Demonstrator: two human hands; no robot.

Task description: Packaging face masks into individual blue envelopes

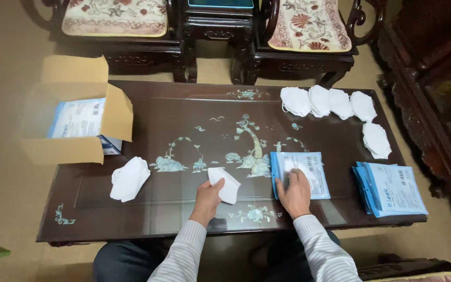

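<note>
My left hand [208, 194] pinches the light, soft mask [224, 184] by its edge; my right hand [294, 192] lies flat, probably open, on the slippery pouch [309, 169].

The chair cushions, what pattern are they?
Cream chair cushions with red flowers and leaves, in the head view.

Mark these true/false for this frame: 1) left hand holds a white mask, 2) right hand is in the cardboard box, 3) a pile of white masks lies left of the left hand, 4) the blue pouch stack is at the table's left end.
1) True: the left hand holds a folded white mask.
2) False: the right hand rests on a blue pouch on the table; the cardboard box is at the far left.
3) True: the pile of white masks lies left of it.
4) False: the blue pouch stack is at the right end.
</note>
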